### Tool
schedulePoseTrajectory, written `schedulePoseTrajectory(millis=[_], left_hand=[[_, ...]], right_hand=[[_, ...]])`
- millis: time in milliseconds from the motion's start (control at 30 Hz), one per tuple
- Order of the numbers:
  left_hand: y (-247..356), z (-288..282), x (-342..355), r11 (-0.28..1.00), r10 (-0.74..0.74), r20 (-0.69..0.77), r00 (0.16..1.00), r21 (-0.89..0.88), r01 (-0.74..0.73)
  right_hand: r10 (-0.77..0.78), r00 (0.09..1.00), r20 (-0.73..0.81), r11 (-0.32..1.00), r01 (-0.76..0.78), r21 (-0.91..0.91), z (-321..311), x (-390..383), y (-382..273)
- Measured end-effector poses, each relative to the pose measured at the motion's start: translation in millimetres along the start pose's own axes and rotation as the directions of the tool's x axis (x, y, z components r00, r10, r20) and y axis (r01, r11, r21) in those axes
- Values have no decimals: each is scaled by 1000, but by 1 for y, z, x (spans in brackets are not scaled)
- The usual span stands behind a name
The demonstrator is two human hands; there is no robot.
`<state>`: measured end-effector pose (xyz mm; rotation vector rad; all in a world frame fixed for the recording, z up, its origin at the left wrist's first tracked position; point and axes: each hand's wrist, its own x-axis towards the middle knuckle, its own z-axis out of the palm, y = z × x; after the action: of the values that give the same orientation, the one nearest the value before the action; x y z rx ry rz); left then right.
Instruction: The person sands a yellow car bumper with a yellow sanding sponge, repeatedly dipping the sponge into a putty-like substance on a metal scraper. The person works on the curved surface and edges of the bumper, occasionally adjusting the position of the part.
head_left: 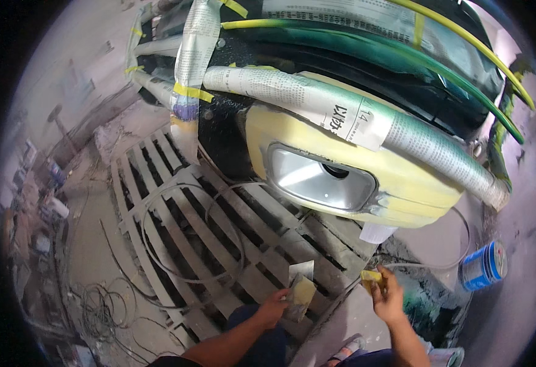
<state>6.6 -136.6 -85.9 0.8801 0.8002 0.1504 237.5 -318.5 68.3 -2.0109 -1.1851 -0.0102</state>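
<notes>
My left hand (pixel 273 307) is closed on the edge of a putty-smeared board (pixel 301 298), low in the middle of the view. Beyond the board's upper edge shows a pale flat rectangle (pixel 301 270); whether it is joined to the board I cannot tell. To the right, my right hand (pixel 389 296) pinches a small yellow spreader (pixel 372 276) between thumb and fingers. Both hands are apart from the large panel (pixel 424 165) coated in pale yellow putty, which lies beyond them. Set in that panel is a smooth silver oval recess (pixel 320 177) with a dark hole.
Newspaper-wrapped bars (pixel 304 101) with yellow tape run above the panel. Green and yellow hoops (pixel 402 52) arch over it. Slatted wooden pallets (pixel 200 244) lie below, crossed by a hose (pixel 241 257). A blue can (pixel 484 266) stands at right; tangled cables (pixel 103 306) lie at left.
</notes>
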Motion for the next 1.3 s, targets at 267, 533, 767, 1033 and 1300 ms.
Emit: schedulePoseTrajectory(millis=[267, 533, 767, 1033, 1300], left_hand=[[12, 11, -67, 937, -179, -216, 960, 261, 233], [-38, 6, -171, 917, -386, -345, 856, -241, 317], [-4, -19, -283, 959, -61, -160, 985, 263, 102], [113, -20, -322, 935, -275, -63, 959, -251, 251], [224, 50, -353, 976, -217, -32, 976, -12, 217]], right_hand=[[249, 937, 244, 959, -274, 74, 36, -13, 45], [577, 736, 354, 755, -646, 112, 31, -119, -32], [752, 546, 369, 571, -819, 49, -69, -121, -168], [738, 625, 256, 645, -764, 5, -143, -138, -257], [802, 578, 149, 570, -816, 94, -189, -165, -305]])
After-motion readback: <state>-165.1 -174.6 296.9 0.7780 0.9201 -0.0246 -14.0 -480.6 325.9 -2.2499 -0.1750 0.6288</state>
